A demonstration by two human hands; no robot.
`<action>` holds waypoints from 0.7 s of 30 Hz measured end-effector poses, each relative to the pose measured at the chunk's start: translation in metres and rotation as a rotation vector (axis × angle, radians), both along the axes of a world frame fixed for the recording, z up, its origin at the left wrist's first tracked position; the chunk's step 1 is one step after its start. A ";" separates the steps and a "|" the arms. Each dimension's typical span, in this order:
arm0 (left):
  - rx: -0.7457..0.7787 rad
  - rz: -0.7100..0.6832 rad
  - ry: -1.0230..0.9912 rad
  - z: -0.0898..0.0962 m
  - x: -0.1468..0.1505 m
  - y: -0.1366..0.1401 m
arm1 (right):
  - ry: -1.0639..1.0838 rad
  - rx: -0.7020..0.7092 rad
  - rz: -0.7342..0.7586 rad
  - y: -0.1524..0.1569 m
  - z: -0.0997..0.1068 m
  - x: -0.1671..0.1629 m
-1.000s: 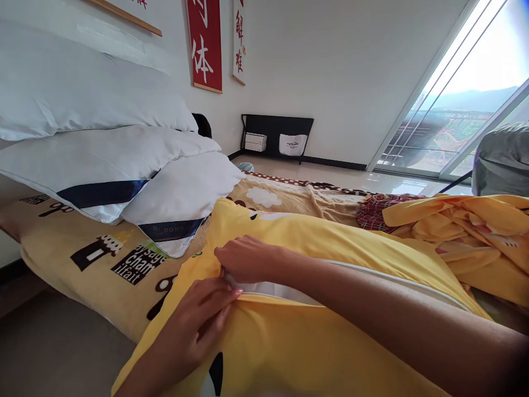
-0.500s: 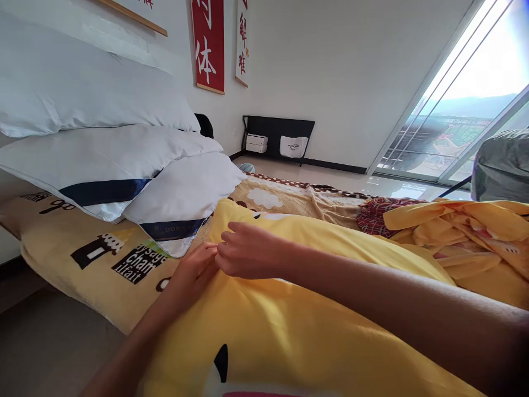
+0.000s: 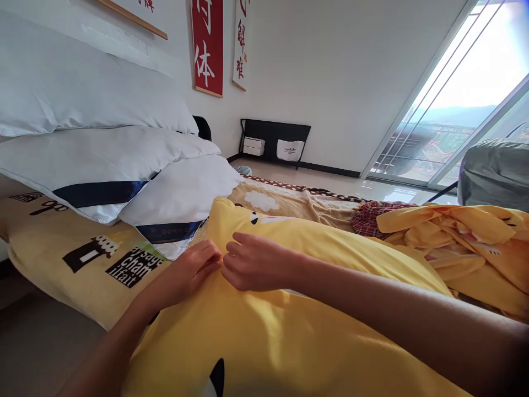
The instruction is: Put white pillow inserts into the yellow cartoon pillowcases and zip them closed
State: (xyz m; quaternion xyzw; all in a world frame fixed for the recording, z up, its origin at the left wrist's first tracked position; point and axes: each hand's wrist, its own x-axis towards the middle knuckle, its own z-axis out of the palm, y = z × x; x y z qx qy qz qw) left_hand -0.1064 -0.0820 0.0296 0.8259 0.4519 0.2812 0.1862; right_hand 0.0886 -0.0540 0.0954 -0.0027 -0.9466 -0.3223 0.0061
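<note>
A stuffed pillow in a yellow cartoon-print pillowcase [image 3: 314,342] lies across the near part of the bed. My left hand [image 3: 198,267] is closed at the pillowcase's left end, fingers pinching the fabric edge. Right beside it, my right hand [image 3: 260,262] is curled with the fingers bent, gripping the same edge; the fingertips of both hands almost meet. What lies exactly between the fingertips is too small to make out. Under my right wrist a narrow white strip shows in a gap of the yellow cloth. Folds run through the fabric away from the hands.
White pillows [image 3: 99,105] with dark blue bands are stacked at the left on the patterned tan blanket [image 3: 95,292]. Crumpled yellow cloth [image 3: 463,237] and dark red checked fabric [image 3: 372,218] lie at the right. A black rack [image 3: 273,138] stands by the far wall, near a glass door.
The view has shifted slightly. My hands have drawn a little apart and lower at the pillowcase's edge, both still on the fabric.
</note>
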 end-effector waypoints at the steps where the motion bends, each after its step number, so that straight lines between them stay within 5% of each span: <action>1: 0.009 -0.017 0.014 0.002 0.000 -0.002 | 0.012 0.016 0.040 -0.001 -0.003 0.002; 6: 0.002 -0.059 -0.003 0.003 -0.003 -0.008 | 0.167 0.148 0.210 -0.001 -0.012 0.012; 14: -0.078 0.027 -0.228 -0.005 0.005 -0.002 | 0.332 0.333 0.236 0.004 -0.004 0.007; 21: -0.198 0.000 -0.503 -0.020 0.007 0.000 | 0.374 0.322 0.254 0.010 -0.004 0.007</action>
